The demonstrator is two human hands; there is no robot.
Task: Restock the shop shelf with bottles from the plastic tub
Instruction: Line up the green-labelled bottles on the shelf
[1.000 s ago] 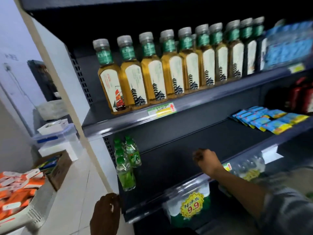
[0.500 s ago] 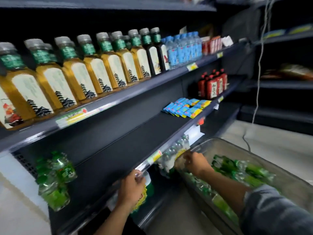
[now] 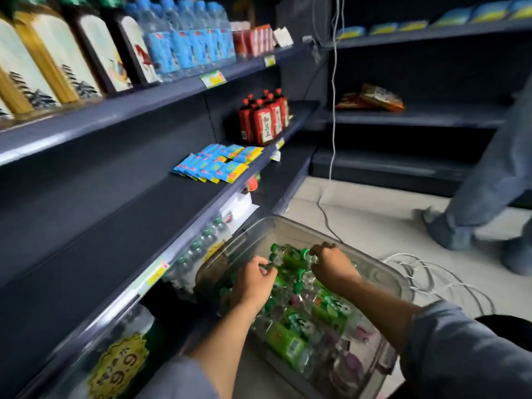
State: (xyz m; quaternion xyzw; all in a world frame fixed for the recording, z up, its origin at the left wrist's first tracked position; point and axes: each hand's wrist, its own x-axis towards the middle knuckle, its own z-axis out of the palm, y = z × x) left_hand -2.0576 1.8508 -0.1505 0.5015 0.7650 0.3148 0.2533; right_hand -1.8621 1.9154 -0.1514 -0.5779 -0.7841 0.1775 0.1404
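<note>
Green-capped bottles (image 3: 290,254) in the plastic tub (image 3: 383,276): both hands' fingers curl around their necks, left hand (image 3: 253,283), right hand (image 3: 331,262).

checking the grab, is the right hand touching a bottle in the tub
Touching. The head view shows the right hand in the tub, its fingers curled round the green cap end of a bottle.
</note>
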